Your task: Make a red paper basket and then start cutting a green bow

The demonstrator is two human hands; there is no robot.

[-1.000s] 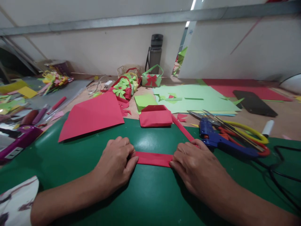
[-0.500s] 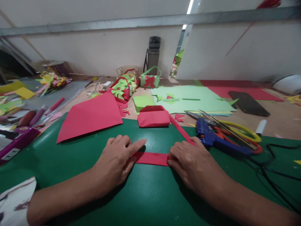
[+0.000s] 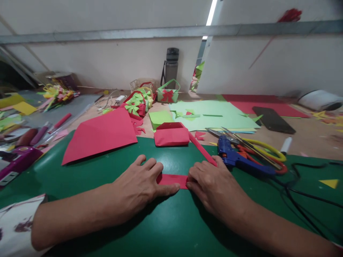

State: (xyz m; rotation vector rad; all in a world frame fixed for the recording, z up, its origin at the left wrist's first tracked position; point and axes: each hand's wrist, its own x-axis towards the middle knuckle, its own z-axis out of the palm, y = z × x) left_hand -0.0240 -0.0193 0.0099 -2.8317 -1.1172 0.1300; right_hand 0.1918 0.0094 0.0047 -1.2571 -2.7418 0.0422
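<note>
Our left hand (image 3: 139, 182) lies flat on the green mat (image 3: 160, 225). Its fingers are spread and open, and the longest one reaches along the near edge of the red paper strip (image 3: 173, 179) and presses it down. Our right hand (image 3: 211, 185) meets the strip from the other side with bent fingers, the tips pushing on the strip's end; they lie on top of the paper and do not close around it. Only a short piece of the strip shows between the two hands, flat on the mat at the near middle of the counter. From under the right hand the strip runs away from us, up to the red folded box (image 3: 171, 135) at the mat's far edge.

Left of the box lies a large red sheet (image 3: 100, 135). Just beside the right hand rests a blue glue gun (image 3: 238, 159), with scissors (image 3: 249, 142) across it. Farther back are light green sheets (image 3: 214, 114), a dark phone (image 3: 273, 119), a small green basket (image 3: 167, 94) and a grey bottle (image 3: 171, 66) by the wall.
</note>
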